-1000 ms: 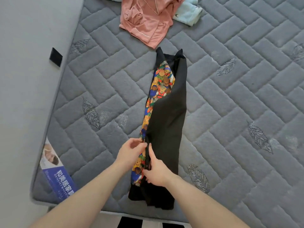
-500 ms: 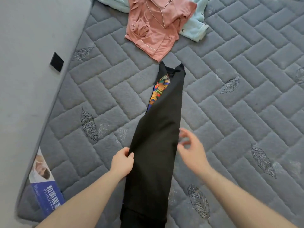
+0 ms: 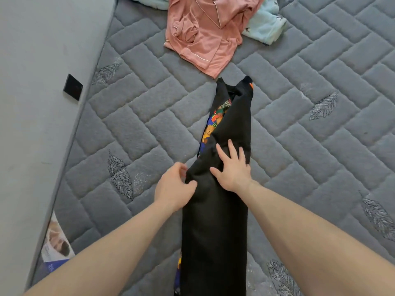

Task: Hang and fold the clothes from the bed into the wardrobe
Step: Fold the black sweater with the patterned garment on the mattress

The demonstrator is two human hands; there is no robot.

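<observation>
- Black garment point(image 3: 215, 221) lies on the mattress point(image 3: 320, 146), folded into a long narrow strip, bear print showing at its left edge.
- Left hand point(image 3: 174, 185) pinches its left edge; right hand point(image 3: 232, 168) presses flat, fingers spread.
- Folding half done.
- Pink top point(image 3: 205, 33), pale blue piece point(image 3: 265, 26) untouched beyond.
- Wardrobe out of view; strip's near end cut off.

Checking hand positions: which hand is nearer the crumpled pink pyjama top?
Right. The right hand lies flat on the long black folded garment, closer to the pink pyjama top; the left hand grips its left edge, nearer the person.
</observation>
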